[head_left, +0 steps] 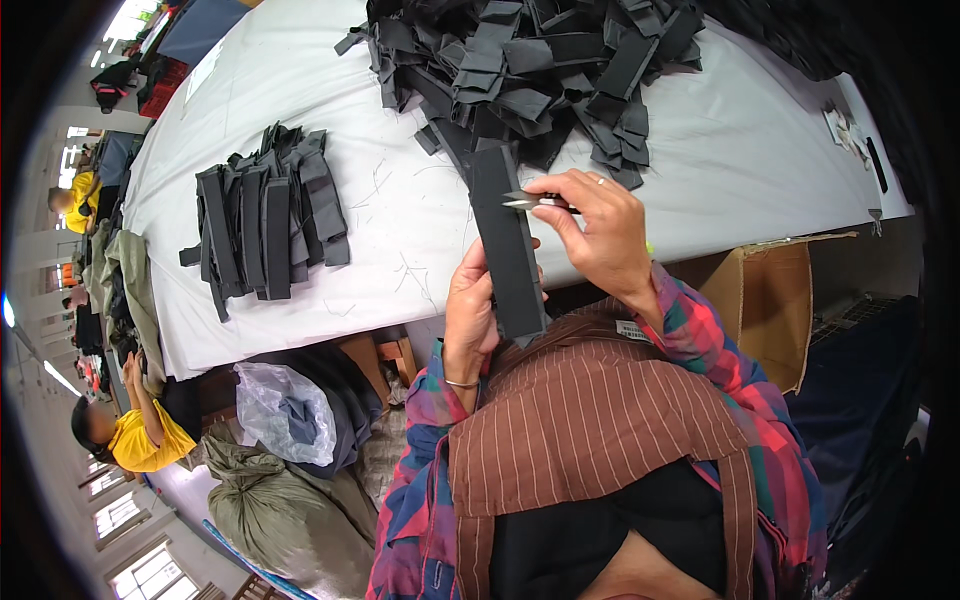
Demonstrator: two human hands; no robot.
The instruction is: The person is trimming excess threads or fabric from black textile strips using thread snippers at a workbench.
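Observation:
A long dark grey fabric strip is gripped by my left hand, whose fingers pass behind it. The strip slants from the table's near edge down toward my apron. Pinched in my right hand is a pair of thread snips, with pointed metal blades lying over the strip's upper part. Whether the blades touch the cloth I cannot tell. Just beyond both hands lies a big loose heap of dark fabric pieces. To the left, a smaller pile of similar strips is laid roughly side by side.
White cloth covers the table, with loose thread ends scattered on it. A cardboard box stands below the edge at right. Below left are a clear plastic bag and a green cloth bundle. People in yellow work farther left.

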